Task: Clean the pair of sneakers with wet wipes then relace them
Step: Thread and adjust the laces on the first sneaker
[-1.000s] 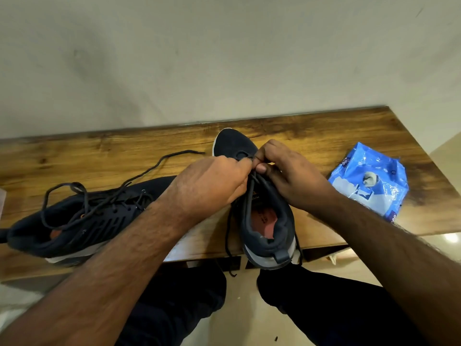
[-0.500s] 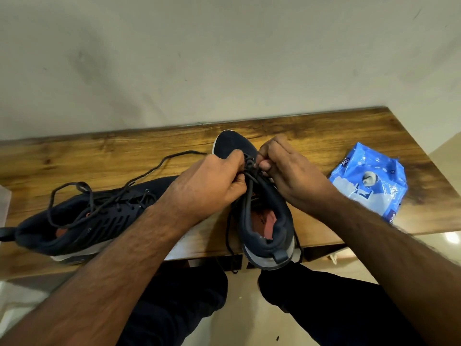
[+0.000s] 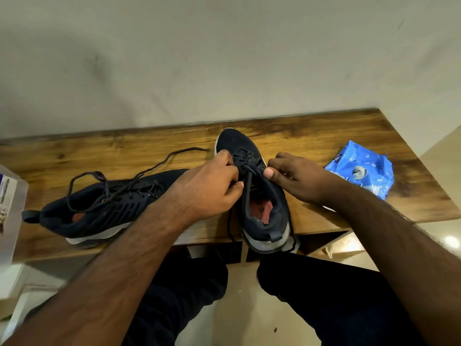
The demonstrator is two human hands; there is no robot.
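Note:
A dark navy sneaker [image 3: 262, 203] stands upright in the middle of the wooden table [image 3: 311, 128], toe toward the wall, heel over the front edge. My left hand [image 3: 212, 186] pinches its dark lace [image 3: 245, 163] on the left side of the eyelets. My right hand [image 3: 296, 178] pinches the lace on the right side. The second navy sneaker [image 3: 104, 208] lies on its side to the left, its lace loose and trailing across the table.
A blue pack of wet wipes [image 3: 361, 168] lies on the right part of the table. A pale box [image 3: 10, 208] sits at the left edge. A plain wall rises behind the table. My dark-trousered legs are below the front edge.
My hands, close together over the eyelets a second ago, have drawn apart to the left and right, pulling the lace taut across the upright sneaker.

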